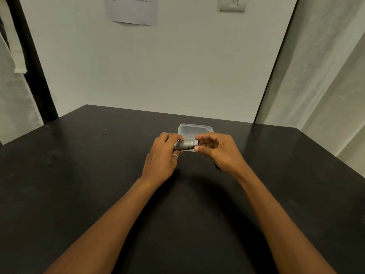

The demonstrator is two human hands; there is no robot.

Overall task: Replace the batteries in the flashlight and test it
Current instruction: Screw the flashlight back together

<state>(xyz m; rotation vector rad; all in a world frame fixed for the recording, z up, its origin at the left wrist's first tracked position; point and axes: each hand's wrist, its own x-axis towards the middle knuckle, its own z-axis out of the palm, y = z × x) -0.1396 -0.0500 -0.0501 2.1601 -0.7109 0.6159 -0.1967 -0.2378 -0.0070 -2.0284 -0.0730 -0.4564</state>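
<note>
A small grey metal flashlight (pixel 185 145) with a knurled body lies level above the middle of the black table (pixel 79 175). My left hand (pixel 162 157), with a ring on one finger, grips its left part. My right hand (pixel 219 151) pinches its right end between thumb and forefinger. The flashlight's left end is hidden inside my left hand. No loose batteries are in view.
A clear plastic container (pixel 194 129) stands on the table just behind my hands. A white wall with a taped paper sheet (pixel 131 10) and a light switch (pixel 233 3) rises behind the table. Pale curtains hang at left and right.
</note>
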